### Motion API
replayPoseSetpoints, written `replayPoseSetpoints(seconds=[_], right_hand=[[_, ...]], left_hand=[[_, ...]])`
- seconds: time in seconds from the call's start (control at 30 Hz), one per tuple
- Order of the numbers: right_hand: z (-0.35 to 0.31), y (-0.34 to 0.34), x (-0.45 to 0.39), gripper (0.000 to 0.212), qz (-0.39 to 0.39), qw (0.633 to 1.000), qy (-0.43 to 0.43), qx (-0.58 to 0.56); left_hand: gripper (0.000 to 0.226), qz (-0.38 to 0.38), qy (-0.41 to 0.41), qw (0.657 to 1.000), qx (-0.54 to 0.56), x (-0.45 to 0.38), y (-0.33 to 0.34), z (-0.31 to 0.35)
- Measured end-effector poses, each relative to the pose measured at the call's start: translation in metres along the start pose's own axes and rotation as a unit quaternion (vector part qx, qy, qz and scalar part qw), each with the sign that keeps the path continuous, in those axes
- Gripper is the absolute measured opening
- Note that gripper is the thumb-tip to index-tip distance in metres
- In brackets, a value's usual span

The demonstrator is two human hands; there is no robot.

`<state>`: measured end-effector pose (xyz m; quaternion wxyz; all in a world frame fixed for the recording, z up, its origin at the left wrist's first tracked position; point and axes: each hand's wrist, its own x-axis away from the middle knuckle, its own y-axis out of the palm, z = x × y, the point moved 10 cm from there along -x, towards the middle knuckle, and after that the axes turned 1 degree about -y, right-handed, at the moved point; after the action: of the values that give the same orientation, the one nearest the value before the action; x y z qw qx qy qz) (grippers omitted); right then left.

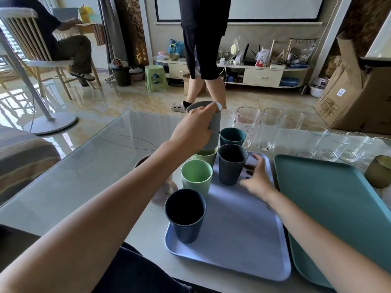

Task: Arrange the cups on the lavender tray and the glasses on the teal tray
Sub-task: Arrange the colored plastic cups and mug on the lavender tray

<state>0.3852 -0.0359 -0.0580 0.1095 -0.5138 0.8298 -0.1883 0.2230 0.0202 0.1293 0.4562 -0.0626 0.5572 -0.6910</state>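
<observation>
My left hand point(193, 129) grips a grey cup point(213, 125) and holds it in the air above the far left corner of the lavender tray point(237, 235). On that tray stand a dark blue cup point(186, 216), a light green cup point(196, 176), another green cup point(206, 155) behind it, a dark grey cup point(231, 163) and, at the far edge, a teal cup point(232, 137). My right hand point(257, 178) lies open on the tray beside the dark grey cup. The teal tray point(334, 204) at right holds nothing. Several clear glasses point(268, 127) stand behind both trays.
A dark cup point(141, 160) stands on the glass table left of my left forearm. An olive glass point(378, 171) sits at the teal tray's right edge. A person walks past beyond the table; another sits at far left. Cardboard boxes point(355, 89) stand at right.
</observation>
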Motion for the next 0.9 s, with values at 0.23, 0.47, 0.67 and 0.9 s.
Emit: replayPoseSetpoints(seconds=[0.23,0.47,0.67,0.9], right_hand=[[-0.058,-0.067,0.040,0.078,0.097,0.970,-0.222,0.012],[-0.072,-0.046,0.042,0.075,-0.015,0.981,-0.185,-0.053],[-0.057,-0.039,0.051,0.068,-0.015,0.983,-0.143,-0.115],[-0.010,-0.007,0.060,0.080,-0.066,0.992,-0.051,-0.090]], left_hand=[[0.042,0.024,0.031,0.999,0.000,0.009,-0.004,0.038],[0.041,-0.072,0.106,0.992,0.011,0.025,0.031,0.089],[0.028,-0.174,0.157,0.969,0.076,0.035,0.051,0.099],[0.015,-0.100,-0.081,0.989,0.076,0.004,0.024,-0.012]])
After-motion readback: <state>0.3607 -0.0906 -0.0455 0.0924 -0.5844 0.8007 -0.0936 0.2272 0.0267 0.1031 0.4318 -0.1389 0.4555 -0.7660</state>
